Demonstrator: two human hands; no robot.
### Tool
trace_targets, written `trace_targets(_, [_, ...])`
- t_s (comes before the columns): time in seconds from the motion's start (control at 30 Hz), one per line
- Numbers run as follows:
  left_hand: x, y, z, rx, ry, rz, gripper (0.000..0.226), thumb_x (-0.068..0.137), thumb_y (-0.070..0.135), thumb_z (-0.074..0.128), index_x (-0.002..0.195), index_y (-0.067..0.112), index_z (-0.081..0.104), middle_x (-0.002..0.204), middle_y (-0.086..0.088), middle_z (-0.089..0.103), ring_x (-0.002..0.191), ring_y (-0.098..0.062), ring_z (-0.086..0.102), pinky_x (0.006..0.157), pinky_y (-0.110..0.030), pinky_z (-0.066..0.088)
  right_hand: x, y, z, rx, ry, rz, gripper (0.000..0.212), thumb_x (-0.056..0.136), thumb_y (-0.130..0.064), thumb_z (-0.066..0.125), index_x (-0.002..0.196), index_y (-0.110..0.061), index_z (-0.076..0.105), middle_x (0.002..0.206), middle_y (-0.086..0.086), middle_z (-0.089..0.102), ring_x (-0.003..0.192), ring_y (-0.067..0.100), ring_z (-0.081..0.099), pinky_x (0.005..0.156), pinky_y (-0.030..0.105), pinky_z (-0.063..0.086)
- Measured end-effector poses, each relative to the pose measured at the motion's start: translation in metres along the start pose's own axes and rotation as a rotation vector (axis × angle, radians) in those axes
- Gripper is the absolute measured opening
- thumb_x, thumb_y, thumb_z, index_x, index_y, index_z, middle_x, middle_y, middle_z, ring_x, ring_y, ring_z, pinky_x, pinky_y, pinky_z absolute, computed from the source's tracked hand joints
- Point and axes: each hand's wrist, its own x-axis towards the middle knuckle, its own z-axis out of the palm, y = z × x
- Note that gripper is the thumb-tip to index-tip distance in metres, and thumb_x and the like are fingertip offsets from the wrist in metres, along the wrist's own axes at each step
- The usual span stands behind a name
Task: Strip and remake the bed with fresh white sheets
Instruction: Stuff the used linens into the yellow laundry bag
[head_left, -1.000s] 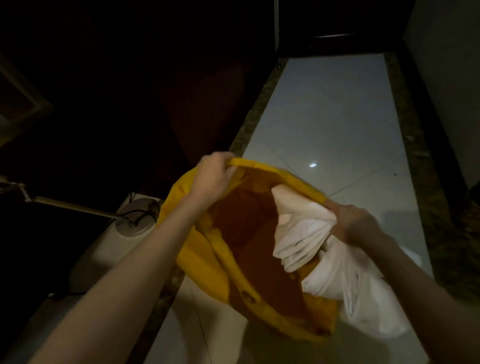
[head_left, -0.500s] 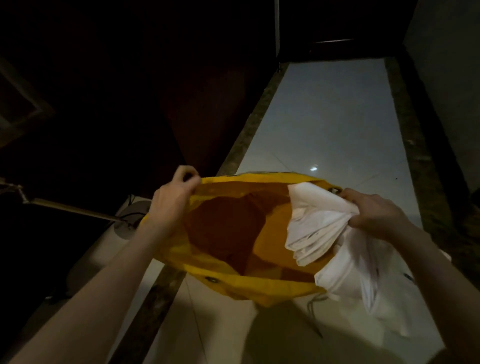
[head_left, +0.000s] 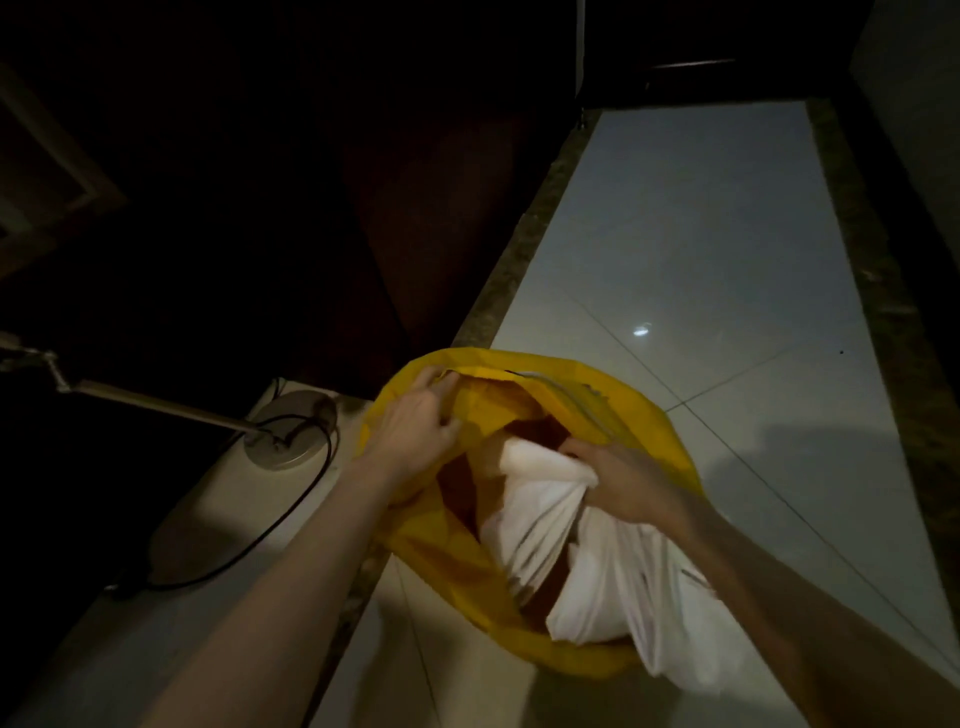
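Right hand now deeper, gripping white sheet inside yellow bag | left hand pinches rim | hold mouth wide.

— What is seen at the left?
— A lamp base is set on a pale surface, with a dark cord looped beside it.
— And at the right?
— A pale tiled floor is bordered by a speckled stone strip; a light glint is reflected.
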Motion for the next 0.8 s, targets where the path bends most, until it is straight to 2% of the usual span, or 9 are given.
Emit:
trace_targets(0.07, [0.002, -0.005, 0.008, -0.046, -0.014, -0.042, 0.066, 0.094, 0.028, 0.053, 0.151, 0.016, 0.024, 0.158, -0.001, 0.014, 0.126, -0.025, 0.045, 0.096, -0.037, 0.036, 0.009, -0.001, 0.032, 0.081, -0.006, -0.019, 0.046, 0.087, -0.025, 0.066, 0.13, -0.024, 0.049, 0.122, 0.004, 0.062, 0.107, 0.023, 0.059, 0.071, 0.029, 0.043])
trace_targets(0.13, [0.003, -0.012, 0.017, -0.073, -0.034, -0.044, 0.073, 0.09, 0.033, 0.058, 0.151, 0.016, 0.023, 0.158, -0.001, 0.014, 0.131, -0.026, 0.04, 0.1, -0.037, 0.035, 0.014, 0.003, 0.063, 0.135, -0.031, -0.029, 0.049, 0.087, -0.025, 0.066, 0.132, -0.021, 0.047, 0.123, 0.005, 0.061, 0.108, 0.022, 0.059, 0.071, 0.029, 0.042])
trace_targets(0.2, [0.004, -0.018, 0.026, -0.059, -0.054, -0.014, 0.079, 0.086, 0.037, 0.063, 0.151, 0.017, 0.023, 0.158, -0.002, 0.015, 0.134, -0.027, 0.037, 0.102, -0.039, 0.037, 0.012, 0.012, 0.082, 0.241, -0.078, 0.004, 0.058, 0.087, -0.029, 0.068, 0.138, -0.019, 0.042, 0.131, 0.006, 0.056, 0.115, 0.022, 0.056, 0.08, 0.029, 0.044])
trace_targets(0.33, [0.008, -0.034, 0.043, 0.02, -0.054, -0.005, 0.092, 0.078, 0.051, 0.069, 0.15, 0.019, 0.022, 0.156, -0.003, 0.017, 0.133, -0.03, 0.038, 0.096, -0.041, 0.043, -0.001, 0.033, 0.092, 0.484, -0.167, 0.147, 0.105, 0.058, -0.079, 0.066, 0.143, -0.026, 0.035, 0.14, -0.006, 0.046, 0.124, 0.014, 0.047, 0.097, 0.032, 0.044])
trace_targets(0.47, [0.007, -0.036, 0.056, 0.052, -0.057, 0.005, 0.096, 0.078, 0.053, 0.069, 0.151, 0.019, 0.016, 0.157, -0.004, 0.014, 0.135, -0.029, 0.037, 0.096, -0.042, 0.043, 0.0, 0.04, 0.098, 0.677, -0.146, 0.328, 0.081, 0.079, -0.051, 0.071, 0.145, -0.025, 0.034, 0.132, -0.012, 0.038, 0.129, 0.016, 0.04, 0.098, 0.028, 0.035])
trace_targets(0.57, [0.007, -0.034, 0.058, 0.04, -0.018, 0.036, 0.093, 0.081, 0.05, 0.068, 0.151, 0.018, 0.016, 0.157, -0.005, 0.015, 0.134, -0.027, 0.038, 0.095, -0.04, 0.043, 0.016, 0.043, 0.109, 0.526, -0.028, 0.247, 0.056, 0.093, -0.021, 0.063, 0.144, -0.011, 0.04, 0.14, 0.006, 0.048, 0.13, 0.025, 0.046, 0.096, 0.026, 0.038])
trace_targets(0.63, [0.008, -0.032, 0.059, 0.037, -0.006, 0.047, 0.095, 0.081, 0.052, 0.067, 0.152, 0.018, 0.014, 0.157, -0.005, 0.015, 0.134, -0.027, 0.038, 0.095, -0.039, 0.043, 0.027, 0.037, 0.109, 0.543, 0.027, 0.159, 0.043, 0.092, -0.006, 0.06, 0.134, -0.008, 0.053, 0.125, 0.007, 0.059, 0.12, 0.025, 0.055, 0.087, 0.023, 0.041])
trace_targets(0.73, [0.01, -0.029, 0.066, 0.026, -0.033, 0.062, 0.101, 0.079, 0.059, 0.066, 0.153, 0.018, 0.01, 0.157, -0.005, 0.014, 0.135, -0.027, 0.037, 0.098, -0.039, 0.042, 0.046, 0.023, 0.087, 0.65, 0.105, -0.051, 0.043, 0.088, -0.004, 0.065, 0.13, -0.012, 0.059, 0.12, -0.003, 0.063, 0.112, 0.01, 0.058, 0.088, 0.019, 0.045])
trace_targets(0.8, [0.012, -0.031, 0.069, 0.036, -0.036, 0.061, 0.1, 0.08, 0.058, 0.066, 0.153, 0.018, 0.01, 0.157, -0.005, 0.015, 0.136, -0.027, 0.035, 0.099, -0.04, 0.041, 0.061, 0.023, 0.083, 0.654, 0.148, -0.081, 0.042, 0.088, -0.012, 0.068, 0.129, -0.014, 0.06, 0.122, -0.002, 0.064, 0.111, 0.008, 0.059, 0.092, 0.021, 0.046])
